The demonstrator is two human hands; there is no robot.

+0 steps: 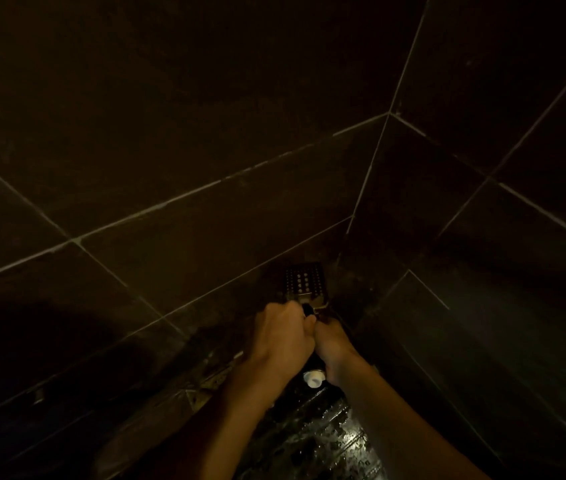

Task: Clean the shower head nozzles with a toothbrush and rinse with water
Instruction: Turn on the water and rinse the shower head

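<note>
A square shower head with rows of nozzles faces up toward me in the dark tiled corner. Its dark handle runs down toward me and ends in a white fitting. My right hand grips that handle from the right. My left hand is curled into a fist just below the head and holds a thin dark stick, apparently the toothbrush. The stick's tip reaches the lower edge of the nozzle plate. Its bristles are too dark to make out.
Dark wall tiles with pale grout lines close in on the left and right and meet in a corner behind the shower head. Wet, glistening floor lies below my forearms. The light is very dim.
</note>
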